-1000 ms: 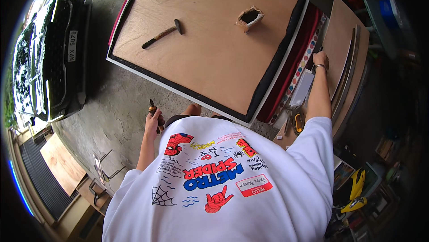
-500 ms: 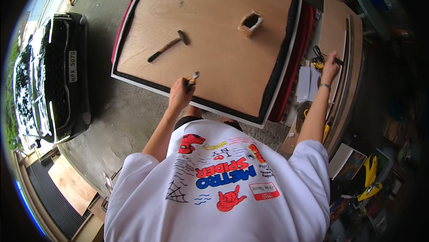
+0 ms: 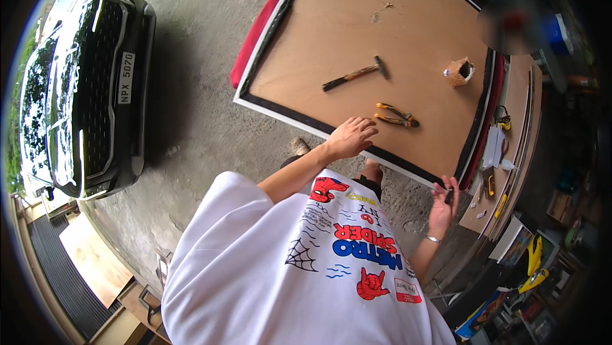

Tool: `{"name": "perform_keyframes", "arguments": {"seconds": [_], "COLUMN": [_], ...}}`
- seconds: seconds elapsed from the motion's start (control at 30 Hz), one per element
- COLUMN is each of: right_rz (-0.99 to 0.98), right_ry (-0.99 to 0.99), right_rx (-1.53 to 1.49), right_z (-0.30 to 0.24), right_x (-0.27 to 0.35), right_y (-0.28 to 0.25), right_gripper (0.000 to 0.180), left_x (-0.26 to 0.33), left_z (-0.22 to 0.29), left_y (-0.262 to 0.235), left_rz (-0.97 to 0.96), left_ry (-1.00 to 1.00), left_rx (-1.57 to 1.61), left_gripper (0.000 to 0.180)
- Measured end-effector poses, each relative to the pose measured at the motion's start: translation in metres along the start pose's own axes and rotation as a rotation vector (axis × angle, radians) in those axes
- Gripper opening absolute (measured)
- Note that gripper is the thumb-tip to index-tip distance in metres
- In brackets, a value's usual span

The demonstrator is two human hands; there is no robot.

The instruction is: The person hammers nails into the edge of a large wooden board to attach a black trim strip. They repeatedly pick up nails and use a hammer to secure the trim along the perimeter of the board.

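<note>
A framed plywood panel (image 3: 331,26) with black strips along its white edge lies in front of me. My left hand (image 3: 354,138) is over its near edge, fingers stretched out and holding nothing. Just beyond those fingers, pliers (image 3: 409,120) with orange and black handles rest on the wood. A hammer (image 3: 358,75) lies farther in, its head to the right. My right hand (image 3: 443,208) is raised off the panel's near right corner, fingers curled round a small dark object (image 3: 450,196) whose kind I cannot make out.
A torn brown paper container (image 3: 459,72) stands open on the panel's right side. Red fabric (image 3: 258,36) hangs past the frame. To the right, a bench (image 3: 475,221) carries a yellow-black tool (image 3: 489,184) and long boards. A dark car (image 3: 108,96) is parked at left on concrete.
The pliers have left my left hand and now lie on the panel. My right hand has come back from the bench with the dark object. The view has swung left.
</note>
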State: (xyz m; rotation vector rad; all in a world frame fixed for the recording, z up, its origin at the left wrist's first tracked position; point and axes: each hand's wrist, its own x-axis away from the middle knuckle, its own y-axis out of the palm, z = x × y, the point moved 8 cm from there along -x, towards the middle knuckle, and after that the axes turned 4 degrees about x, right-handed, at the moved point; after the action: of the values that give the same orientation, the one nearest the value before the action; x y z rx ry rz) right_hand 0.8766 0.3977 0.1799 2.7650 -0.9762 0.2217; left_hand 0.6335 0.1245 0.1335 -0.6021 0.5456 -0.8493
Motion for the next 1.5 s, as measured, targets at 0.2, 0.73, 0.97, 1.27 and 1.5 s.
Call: {"name": "perform_keyframes", "arguments": {"seconds": [0.2, 0.73, 0.97, 1.27, 1.5], "right_rz": [0.041, -0.3, 0.038, 0.557, 0.881], "right_ry": [0.302, 0.19, 0.256, 0.194, 0.341], "right_rx": [-0.322, 0.191, 0.34, 0.569, 0.406], "right_z": [0.061, 0.076, 0.181, 0.209, 0.211], "right_x": [0.019, -0.09, -0.016, 0.102, 0.094], "right_y": [0.155, 0.575, 0.602, 0.658, 0.693], "right_gripper": [0.035, 0.028, 0.03, 0.028, 0.024], "left_x": [0.195, 0.634, 0.575, 0.343, 0.044], "left_z": [-0.083, -0.22, -0.335, -0.568, -0.457], "left_y": [-0.116, -0.252, -0.356, -0.541, -0.457], "left_rz": [0.119, 0.534, -0.05, -0.262, -0.473], "left_ry": [-0.487, -1.457, -1.346, -0.636, 0.006], "left_rx": [0.054, 0.304, 0.292, -0.17, -0.052], "left_gripper": [0.018, 0.027, 0.025, 0.017, 0.017]}}
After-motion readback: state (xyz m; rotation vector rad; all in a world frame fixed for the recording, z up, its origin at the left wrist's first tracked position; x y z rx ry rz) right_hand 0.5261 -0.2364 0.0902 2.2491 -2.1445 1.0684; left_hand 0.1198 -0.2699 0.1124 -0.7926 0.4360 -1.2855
